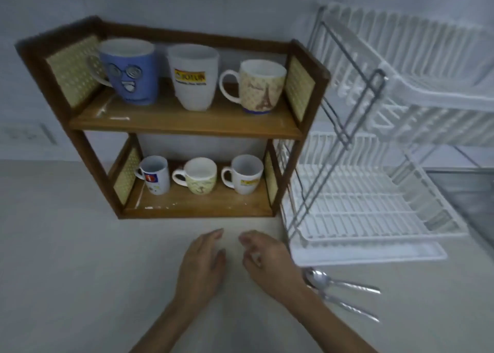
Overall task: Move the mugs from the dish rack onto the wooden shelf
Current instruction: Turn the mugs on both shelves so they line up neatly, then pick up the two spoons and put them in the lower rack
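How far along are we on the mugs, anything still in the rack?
Looks done: six mugs stand on the wooden shelf, three per tier. Both tiers of the dish rack show no mugs. The left hand and right hand are empty over the counter. Only spoons lie beside the rack.

We get dim, flat, bluish light, soft blur all over, and wide-angle bending on the dish rack (pixel 374 128).

Wooden shelf (pixel 184 126): dark brown frame, side panels of yellow-green lattice weave. Upper tier: blue mug (pixel 128 70) with cartoon face, white mug (pixel 193 77) with yellow logo, cream mug (pixel 260 86) with Eiffel Tower print. Dish rack (pixel 374 213): white.
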The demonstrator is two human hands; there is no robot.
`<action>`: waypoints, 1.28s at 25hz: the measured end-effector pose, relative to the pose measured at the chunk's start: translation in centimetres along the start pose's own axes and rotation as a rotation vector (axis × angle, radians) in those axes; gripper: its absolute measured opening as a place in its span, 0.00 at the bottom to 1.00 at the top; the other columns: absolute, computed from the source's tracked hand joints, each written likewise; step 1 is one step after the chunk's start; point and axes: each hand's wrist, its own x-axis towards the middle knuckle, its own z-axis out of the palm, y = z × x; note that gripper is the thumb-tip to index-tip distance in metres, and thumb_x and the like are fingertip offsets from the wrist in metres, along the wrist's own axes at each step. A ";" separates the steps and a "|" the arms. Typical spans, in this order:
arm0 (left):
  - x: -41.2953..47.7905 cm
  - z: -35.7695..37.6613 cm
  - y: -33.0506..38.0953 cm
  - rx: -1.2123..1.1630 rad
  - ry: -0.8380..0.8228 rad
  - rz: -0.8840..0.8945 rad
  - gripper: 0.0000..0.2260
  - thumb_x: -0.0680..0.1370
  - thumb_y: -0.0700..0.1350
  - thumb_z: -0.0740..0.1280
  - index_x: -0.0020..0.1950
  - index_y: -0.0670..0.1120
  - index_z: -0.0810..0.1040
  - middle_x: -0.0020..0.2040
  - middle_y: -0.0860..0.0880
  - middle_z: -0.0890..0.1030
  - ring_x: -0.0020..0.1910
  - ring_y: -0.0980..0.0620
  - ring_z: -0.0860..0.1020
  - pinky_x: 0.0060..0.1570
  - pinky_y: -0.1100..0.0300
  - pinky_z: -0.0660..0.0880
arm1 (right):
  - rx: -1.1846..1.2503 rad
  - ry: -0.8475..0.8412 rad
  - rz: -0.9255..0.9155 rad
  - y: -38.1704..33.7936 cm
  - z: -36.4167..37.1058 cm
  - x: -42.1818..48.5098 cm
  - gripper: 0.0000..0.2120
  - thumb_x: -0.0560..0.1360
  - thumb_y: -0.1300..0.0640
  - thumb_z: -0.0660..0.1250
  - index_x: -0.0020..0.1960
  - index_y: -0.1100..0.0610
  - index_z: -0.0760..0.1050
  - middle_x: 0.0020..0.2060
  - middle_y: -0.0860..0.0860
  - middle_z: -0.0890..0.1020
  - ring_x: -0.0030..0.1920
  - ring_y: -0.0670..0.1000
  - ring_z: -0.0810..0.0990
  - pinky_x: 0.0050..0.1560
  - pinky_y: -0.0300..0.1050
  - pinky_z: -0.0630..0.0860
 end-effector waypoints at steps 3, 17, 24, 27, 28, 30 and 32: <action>-5.9 3.8 3.6 -0.134 -0.076 -0.026 0.21 0.73 0.35 0.68 0.65 0.46 0.74 0.53 0.51 0.79 0.53 0.54 0.77 0.55 0.68 0.69 | -0.037 0.002 0.175 4.6 -3.2 -6.6 0.08 0.69 0.60 0.70 0.46 0.50 0.81 0.38 0.47 0.86 0.35 0.44 0.82 0.40 0.41 0.79; -8.5 15.5 15.3 0.422 -0.455 0.053 0.18 0.77 0.57 0.59 0.62 0.49 0.71 0.59 0.47 0.75 0.56 0.45 0.76 0.52 0.53 0.73 | -0.396 -0.218 0.276 18.1 -11.4 -8.9 0.06 0.73 0.55 0.66 0.49 0.51 0.78 0.51 0.50 0.79 0.55 0.54 0.76 0.52 0.47 0.74; -10.1 13.3 16.1 0.578 -0.235 -0.334 0.09 0.77 0.38 0.65 0.57 0.40 0.74 0.48 0.38 0.78 0.45 0.38 0.78 0.43 0.49 0.75 | -0.153 -0.607 0.149 19.8 -14.8 -8.4 0.04 0.70 0.58 0.69 0.39 0.51 0.76 0.36 0.44 0.78 0.36 0.46 0.76 0.28 0.27 0.68; -9.9 12.7 17.1 0.375 -0.272 -0.549 0.08 0.78 0.40 0.59 0.57 0.43 0.70 0.52 0.43 0.80 0.51 0.42 0.78 0.47 0.54 0.72 | -0.034 -0.651 0.027 19.2 -17.9 -7.2 0.05 0.70 0.55 0.72 0.37 0.48 0.78 0.34 0.42 0.80 0.34 0.38 0.77 0.33 0.26 0.70; -9.5 12.0 17.8 0.312 -0.315 -0.548 0.04 0.78 0.42 0.61 0.52 0.45 0.72 0.49 0.46 0.81 0.48 0.45 0.79 0.44 0.57 0.72 | 0.070 -0.639 0.016 18.8 -19.2 -6.5 0.04 0.70 0.55 0.73 0.37 0.49 0.79 0.33 0.42 0.81 0.34 0.38 0.78 0.33 0.26 0.71; -8.1 10.3 20.0 0.060 -0.419 -0.542 0.07 0.77 0.45 0.65 0.39 0.49 0.73 0.37 0.51 0.78 0.36 0.54 0.77 0.36 0.66 0.71 | 0.300 -0.563 0.036 18.2 -21.9 -4.6 0.04 0.70 0.56 0.74 0.38 0.50 0.81 0.31 0.42 0.82 0.32 0.39 0.78 0.32 0.30 0.73; -5.7 9.1 22.9 -0.376 -0.463 -0.531 0.12 0.77 0.46 0.68 0.35 0.48 0.71 0.31 0.53 0.71 0.30 0.58 0.72 0.35 0.67 0.72 | 0.439 -0.413 0.077 18.2 -24.0 -2.1 0.05 0.70 0.58 0.74 0.38 0.50 0.81 0.28 0.43 0.81 0.30 0.40 0.78 0.29 0.32 0.74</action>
